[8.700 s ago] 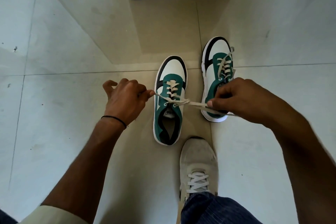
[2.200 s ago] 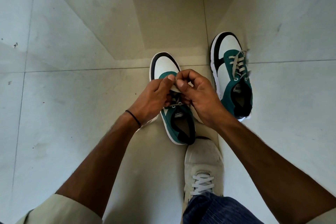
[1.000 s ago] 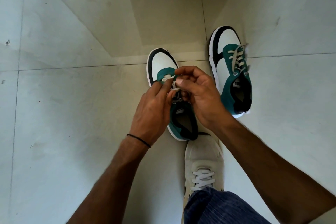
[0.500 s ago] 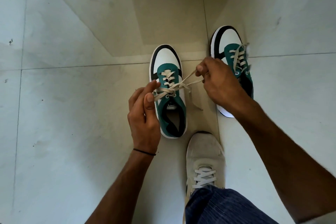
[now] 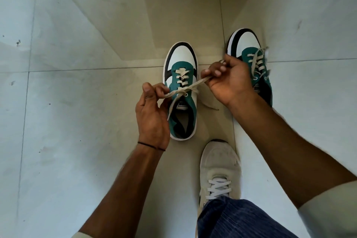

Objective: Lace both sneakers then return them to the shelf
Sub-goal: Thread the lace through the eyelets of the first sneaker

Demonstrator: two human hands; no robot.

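A: Where is the work now?

B: The left sneaker (image 5: pixel 181 91) is standing on the floor (image 5: pixel 81 118), toe pointing far. The right sneaker (image 5: pixel 251 60) is standing just beside it, farther and to the right, partly behind the right hand (image 5: pixel 226 81).

A: And the grip on each side?

B: The left hand (image 5: pixel 152 110) is pinching one part of the lace (image 5: pixel 183 89), and the right hand is pinching the other. Both parts are meeting in a knot over the tongue.

A: How should the pulling go?

B: I think both hands should pull outward evenly and low, so the knot is sitting flat and centred. One loose end is lying on the floor at the right, and I cannot tell if a bow is forming.
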